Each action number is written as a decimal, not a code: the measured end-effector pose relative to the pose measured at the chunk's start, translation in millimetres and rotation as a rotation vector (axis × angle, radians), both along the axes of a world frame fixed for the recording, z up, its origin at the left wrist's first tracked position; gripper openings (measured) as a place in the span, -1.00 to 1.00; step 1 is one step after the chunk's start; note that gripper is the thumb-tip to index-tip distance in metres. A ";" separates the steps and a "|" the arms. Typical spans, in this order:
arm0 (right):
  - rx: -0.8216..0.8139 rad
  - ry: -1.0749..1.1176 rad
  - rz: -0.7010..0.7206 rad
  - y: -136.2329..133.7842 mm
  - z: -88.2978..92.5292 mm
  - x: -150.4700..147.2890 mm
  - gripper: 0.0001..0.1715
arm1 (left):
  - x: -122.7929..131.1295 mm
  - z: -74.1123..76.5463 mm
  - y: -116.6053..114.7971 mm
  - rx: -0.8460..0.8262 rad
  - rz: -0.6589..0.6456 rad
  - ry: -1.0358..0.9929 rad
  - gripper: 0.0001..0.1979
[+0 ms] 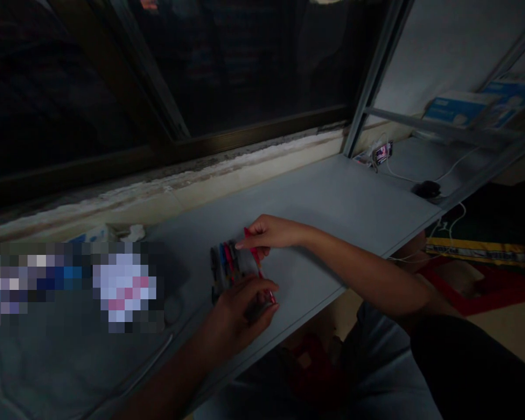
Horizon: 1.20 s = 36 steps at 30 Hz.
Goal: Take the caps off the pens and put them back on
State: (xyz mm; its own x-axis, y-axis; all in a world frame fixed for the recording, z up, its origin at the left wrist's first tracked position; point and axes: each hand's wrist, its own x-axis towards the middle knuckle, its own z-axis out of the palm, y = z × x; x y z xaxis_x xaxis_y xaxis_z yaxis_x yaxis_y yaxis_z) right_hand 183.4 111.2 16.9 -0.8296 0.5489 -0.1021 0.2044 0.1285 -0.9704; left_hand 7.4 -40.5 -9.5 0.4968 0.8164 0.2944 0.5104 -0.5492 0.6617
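A red pen (261, 272) lies slantwise between my two hands, just above or on the grey tabletop (319, 198). My right hand (265, 233) pinches its far end between thumb and fingers. At the near end, my left hand (247, 306) has its thumb and forefinger closed about the pen. Beside them on the left is a row of several pens (227, 261), dark, blue and red, laid side by side. My left hand covers their near ends. Dim light hides finer detail.
A window (254, 64) runs behind the table above a rough ledge. At the right stand a metal shelf frame (359, 125), a lit phone (382, 153), a black object (426, 189), cables and blue-white boxes (457, 109). Blurred-out items lie left, near crumpled white tissue (133, 233).
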 end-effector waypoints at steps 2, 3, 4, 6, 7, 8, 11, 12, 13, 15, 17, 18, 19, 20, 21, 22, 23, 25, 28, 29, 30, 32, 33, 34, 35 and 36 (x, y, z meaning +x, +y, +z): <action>-0.020 0.015 0.035 0.3 1.1 0.8 -0.42 | 0.7 -0.8 0.1 0.021 -0.023 0.011 -0.84; -0.026 0.022 0.047 0.4 1.5 0.9 -0.41 | 1.0 -0.6 0.1 0.034 -0.033 0.013 -0.85; -0.027 0.026 0.050 0.4 1.7 1.0 -0.40 | 1.3 0.0 0.2 0.049 -0.038 0.010 -0.85; -0.022 0.022 0.049 0.4 1.6 1.1 -0.39 | 1.7 2.3 0.0 0.062 -0.044 0.005 -0.86; -0.020 0.014 0.048 0.3 1.4 1.4 -0.38 | 1.8 3.7 -0.3 0.061 -0.052 0.005 -0.86; -0.018 0.004 0.049 0.2 1.4 1.8 -0.38 | 2.0 4.9 -0.5 0.059 -0.061 0.006 -0.86; -0.007 -0.029 0.049 -0.6 2.3 4.0 -0.39 | 3.4 6.2 -1.4 0.061 -0.082 0.024 -0.85; 0.002 -0.040 0.044 -0.9 2.9 4.9 -0.39 | 4.4 5.5 -1.7 0.074 -0.085 0.027 -0.86; 0.011 -0.051 0.037 -1.2 3.4 5.7 -0.39 | 5.7 4.3 -1.9 0.088 -0.085 0.035 -0.87; 0.022 -0.071 0.017 -1.4 3.6 6.9 -0.38 | 9.3 0.9 -2.6 0.131 -0.089 0.037 -0.88; 0.021 -0.080 0.003 -1.1 2.4 7.7 -0.38 | 13.3 -2.3 -3.1 0.138 -0.075 0.061 -0.85; 0.024 -0.079 -0.007 -0.7 1.5 8.0 -0.37 | 15.1 -3.4 -3.3 0.143 -0.078 0.069 -0.86; 0.026 -0.091 0.002 -0.4 0.7 8.3 -0.37 | 16.6 -4.1 -3.5 0.145 -0.082 0.089 -0.88; 0.029 -0.105 -0.002 -0.1 -0.1 8.5 -0.37 | 17.8 -4.3 -3.5 0.158 -0.077 0.103 -0.89; 0.028 -0.114 -0.005 0.1 -0.5 8.7 -0.37 | 18.5 -4.1 -3.6 0.173 -0.079 0.121 -0.89; 0.029 -0.122 -0.005 -0.1 -0.8 8.8 -0.37 | 18.9 -3.7 -3.6 0.195 -0.081 0.135 -0.87; 0.031 -0.126 -0.006 -0.5 -1.1 8.7 -0.37 | 18.9 -3.1 -3.6 0.212 -0.083 0.141 -0.85; 0.044 -0.129 -0.007 -1.8 -2.4 7.2 -0.38 | 17.9 -2.2 -3.5 0.219 -0.087 0.122 -0.84; 0.085 -0.118 -0.049 -3.3 -9.2 1.2 -0.35 | 14.0 -2.9 -2.6 0.158 -0.086 0.055 -0.87; 0.097 -0.108 -0.082 -3.4 -12.6 -1.5 -0.34 | 12.4 -3.8 -2.0 0.138 -0.083 0.036 -0.87; 0.102 -0.098 -0.114 -3.3 -16.0 -4.3 -0.32 | 10.9 -5.0 -1.2 0.124 -0.080 0.021 -0.88; 0.117 -0.076 -0.184 -3.9 -22.0 -9.1 -0.30 | 8.6 -7.6 0.2 0.114 -0.065 -0.010 -0.88; 0.119 -0.069 -0.207 -4.9 -24.0 -10.7 -0.29 | 7.9 -8.7 0.7 0.117 -0.052 -0.030 -0.88; 0.118 -0.049 -0.234 -6.7 -25.4 -11.5 -0.29 | 7.5 -9.5 1.1 0.121 -0.040 -0.048 -0.88; 0.112 -0.015 -0.263 -9.3 -26.2 -11.5 -0.29 | 7.3 -9.9 1.4 0.124 -0.031 -0.060 -0.88; 0.109 0.023 -0.294 -12.7 -26.8 -10.9 -0.29 | 7.2 -10.0 1.4 0.125 -0.030 -0.064 -0.87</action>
